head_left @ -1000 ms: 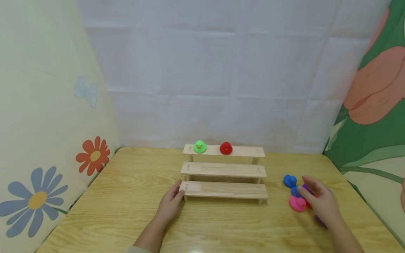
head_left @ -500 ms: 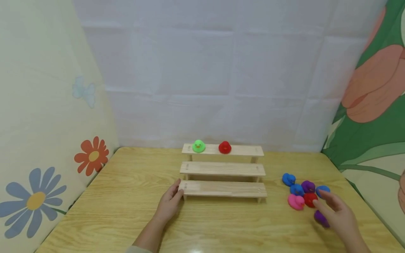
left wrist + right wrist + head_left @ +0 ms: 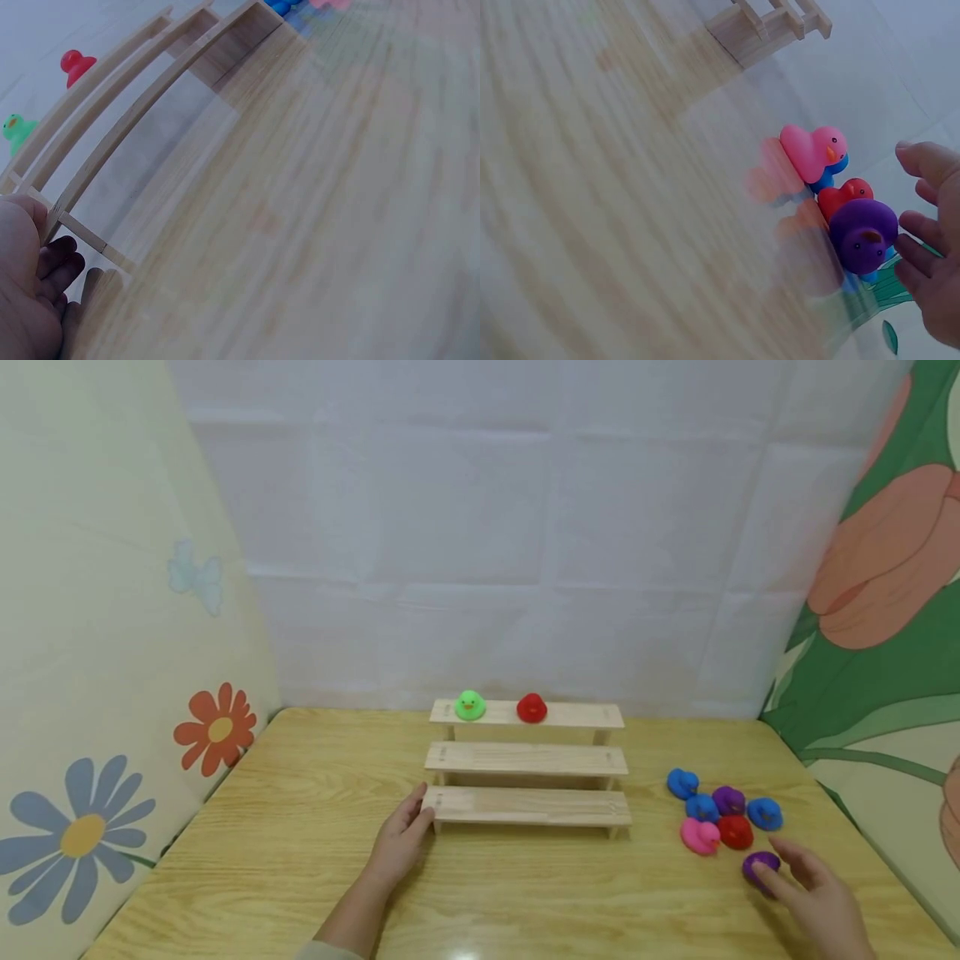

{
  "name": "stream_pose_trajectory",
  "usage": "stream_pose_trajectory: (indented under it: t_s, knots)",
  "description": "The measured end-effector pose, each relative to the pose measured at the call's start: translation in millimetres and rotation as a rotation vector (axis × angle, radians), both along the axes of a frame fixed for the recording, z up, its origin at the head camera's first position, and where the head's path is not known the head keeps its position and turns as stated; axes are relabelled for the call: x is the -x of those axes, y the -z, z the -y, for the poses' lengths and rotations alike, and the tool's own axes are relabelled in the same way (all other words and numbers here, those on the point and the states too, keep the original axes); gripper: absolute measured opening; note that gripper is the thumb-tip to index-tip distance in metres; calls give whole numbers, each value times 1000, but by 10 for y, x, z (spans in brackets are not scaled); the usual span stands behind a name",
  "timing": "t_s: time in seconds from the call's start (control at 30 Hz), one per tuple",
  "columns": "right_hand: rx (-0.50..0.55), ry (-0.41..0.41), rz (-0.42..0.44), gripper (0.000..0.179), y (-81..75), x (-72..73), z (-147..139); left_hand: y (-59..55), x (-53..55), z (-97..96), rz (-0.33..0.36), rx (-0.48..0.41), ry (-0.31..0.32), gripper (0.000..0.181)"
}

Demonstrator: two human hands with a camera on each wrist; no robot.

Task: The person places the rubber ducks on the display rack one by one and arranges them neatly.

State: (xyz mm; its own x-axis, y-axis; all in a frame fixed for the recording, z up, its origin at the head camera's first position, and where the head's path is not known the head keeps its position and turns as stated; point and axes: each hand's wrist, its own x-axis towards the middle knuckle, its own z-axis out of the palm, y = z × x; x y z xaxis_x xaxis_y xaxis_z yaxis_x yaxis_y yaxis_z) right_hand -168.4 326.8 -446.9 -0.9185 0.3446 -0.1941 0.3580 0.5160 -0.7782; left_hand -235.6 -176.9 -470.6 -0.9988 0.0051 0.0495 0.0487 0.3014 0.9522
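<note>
At the lower right of the head view, my right hand (image 3: 820,893) reaches around a purple rubber duck (image 3: 757,863), thumb and fingers spread. In the right wrist view the purple duck (image 3: 862,234) faces the camera, with the fingertips beside it. My left hand (image 3: 401,842) holds the left end of a three-step wooden shelf (image 3: 528,806) by its lowest plank. From the left wrist, the thumb lies at the plank's end and the fingers curl around below it. On the top step sit a green duck (image 3: 470,705) and a red duck (image 3: 532,708).
Beyond the purple duck is a cluster: a pink duck (image 3: 700,836), a second red duck (image 3: 736,832), another purple duck (image 3: 728,801) and three blue ducks, one blue duck (image 3: 765,814) rightmost. A white cloth (image 3: 480,527) hangs behind the table (image 3: 300,827); patterned cloths flank both sides.
My right hand has moved from over the duck cluster toward the near right, down to the separate purple duck. The cluster is now uncovered. The left hand keeps its place at the shelf.
</note>
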Motion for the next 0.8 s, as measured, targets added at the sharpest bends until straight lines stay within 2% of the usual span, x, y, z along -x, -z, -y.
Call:
stream_pose_trajectory:
  t_s: [0.27,0.47,0.8]
  knots:
    - [-11,16,3,87,89,-20,-15,13,16,-4,15,3,-12,54]
    - [-15,54,23,97,127,-15,-32,24,13,5,-8,2,4,54]
    - [-85,-32,38,104,164,2,-46,49,36,11,-8,-2,6,54]
